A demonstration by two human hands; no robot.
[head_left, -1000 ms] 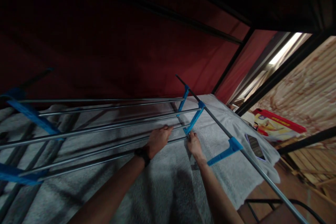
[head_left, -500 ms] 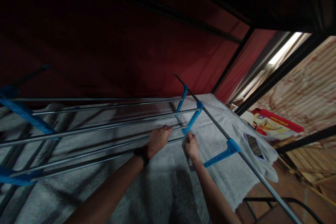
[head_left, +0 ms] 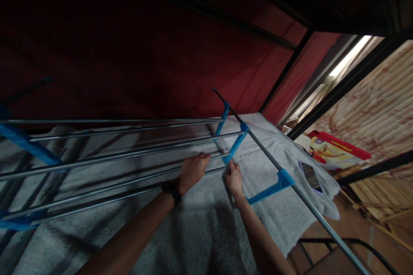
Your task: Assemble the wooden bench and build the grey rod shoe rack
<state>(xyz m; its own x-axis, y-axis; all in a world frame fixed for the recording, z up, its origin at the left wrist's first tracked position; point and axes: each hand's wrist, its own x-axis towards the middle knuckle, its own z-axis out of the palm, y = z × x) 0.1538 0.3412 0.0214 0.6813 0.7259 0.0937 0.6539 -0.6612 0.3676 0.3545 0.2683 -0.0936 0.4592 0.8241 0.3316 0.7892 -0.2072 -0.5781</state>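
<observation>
A rack of grey metal tubes and blue plastic brackets lies on its side in front of me. My left hand (head_left: 192, 172), with a dark band at the wrist, is closed around a thin metal tube (head_left: 142, 181) close to its right end. That end meets a blue bracket (head_left: 238, 144). Just right of it, my right hand (head_left: 234, 180) pinches the bracket's lower end, where a side pole also passes; the fingertips are partly hidden. A long side pole (head_left: 263, 149) runs through the brackets. Nearer to me, another blue bracket (head_left: 271, 188) sticks out from this pole with no tube visible in it.
A grey fleecy blanket (head_left: 200, 232) lies under the rack. On its right part rests a phone (head_left: 310, 177). Beyond are a red and yellow box (head_left: 338, 150), wooden slats (head_left: 371, 197) and dark frame posts (head_left: 348, 86). Dark red cloth (head_left: 145, 64) hangs behind.
The view has shifted slightly, so the rack sits a little further left. Both hands keep their places on the tube and bracket.
</observation>
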